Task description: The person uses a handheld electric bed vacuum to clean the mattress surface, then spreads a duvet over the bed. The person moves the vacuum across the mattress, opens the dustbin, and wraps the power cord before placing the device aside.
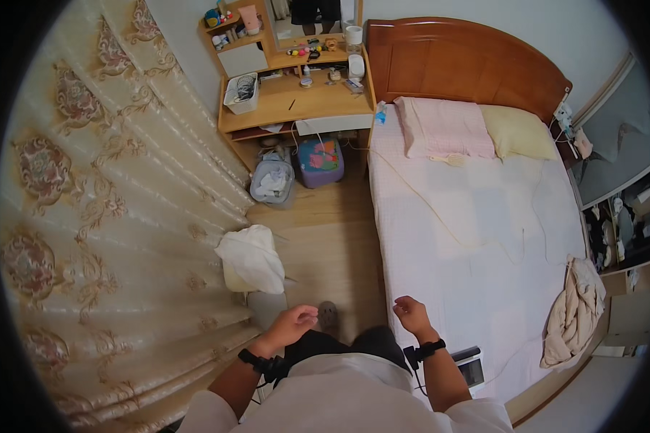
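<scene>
My left hand (294, 325) is raised over the floor in front of me, its fingers loosely bent and apart with nothing in them. It is nearest to a grey slipper or shoe (328, 316) on my foot and a grey seat-like surface (267, 309). My right hand (413, 315) hovers over the near left edge of the bed (469, 267), fingers half curled, holding nothing. Black straps with small devices sit on both wrists. A flat device with a dark screen (471, 372) lies on the bed by my right forearm.
A white cloth (253, 256) is draped beside the patterned curtain (101, 216). Ahead stand a wooden desk (274, 97), a grey bin (273, 180) and a purple stool (321, 169). Pillows (448, 128), a thin cable (433, 211) and a beige garment (574, 310) lie on the bed.
</scene>
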Demonstrator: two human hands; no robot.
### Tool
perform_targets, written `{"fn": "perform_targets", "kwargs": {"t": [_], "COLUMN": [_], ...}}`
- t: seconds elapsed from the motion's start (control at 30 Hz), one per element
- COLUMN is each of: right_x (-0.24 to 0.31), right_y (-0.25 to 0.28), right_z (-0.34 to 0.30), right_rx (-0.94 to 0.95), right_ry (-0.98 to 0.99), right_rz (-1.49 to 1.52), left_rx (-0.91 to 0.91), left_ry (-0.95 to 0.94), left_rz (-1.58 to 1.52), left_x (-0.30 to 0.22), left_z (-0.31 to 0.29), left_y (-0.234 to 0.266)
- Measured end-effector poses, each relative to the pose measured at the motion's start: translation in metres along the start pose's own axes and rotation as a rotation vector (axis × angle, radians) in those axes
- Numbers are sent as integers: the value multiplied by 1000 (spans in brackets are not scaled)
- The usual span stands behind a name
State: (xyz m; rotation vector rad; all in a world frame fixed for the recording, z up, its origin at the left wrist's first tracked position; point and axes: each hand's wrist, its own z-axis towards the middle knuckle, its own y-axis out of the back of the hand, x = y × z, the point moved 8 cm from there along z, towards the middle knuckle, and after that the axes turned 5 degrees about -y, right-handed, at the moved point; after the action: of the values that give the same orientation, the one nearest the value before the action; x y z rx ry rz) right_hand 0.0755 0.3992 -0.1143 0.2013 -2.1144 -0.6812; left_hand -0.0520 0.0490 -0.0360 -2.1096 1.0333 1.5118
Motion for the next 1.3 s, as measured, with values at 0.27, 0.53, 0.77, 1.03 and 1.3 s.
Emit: {"fn": "perform_targets", "kwargs": {"t": [0.27, 0.53, 0.77, 1.03, 1.3], "right_x": [-47, -180, -214, -220, 51], "right_y": [13, 83, 126, 62, 18], "right_z": [169, 384, 541, 556, 404], "right_rx": [-53, -83, -178, 202, 436], "right_ry": [-137, -505, -521, -465, -14], "right_rz": [-100, -277, -464, -453, -212], "left_rx": [-78, -154, -82, 3, 274], "left_ry": [125, 378, 558, 533, 25], "left_rz": [39, 167, 138, 191, 506], "left_x": [16, 4, -15, -53, -151], "left_z": [86, 216, 347, 419, 493], "left_y": [76, 103, 85, 69, 42]}}
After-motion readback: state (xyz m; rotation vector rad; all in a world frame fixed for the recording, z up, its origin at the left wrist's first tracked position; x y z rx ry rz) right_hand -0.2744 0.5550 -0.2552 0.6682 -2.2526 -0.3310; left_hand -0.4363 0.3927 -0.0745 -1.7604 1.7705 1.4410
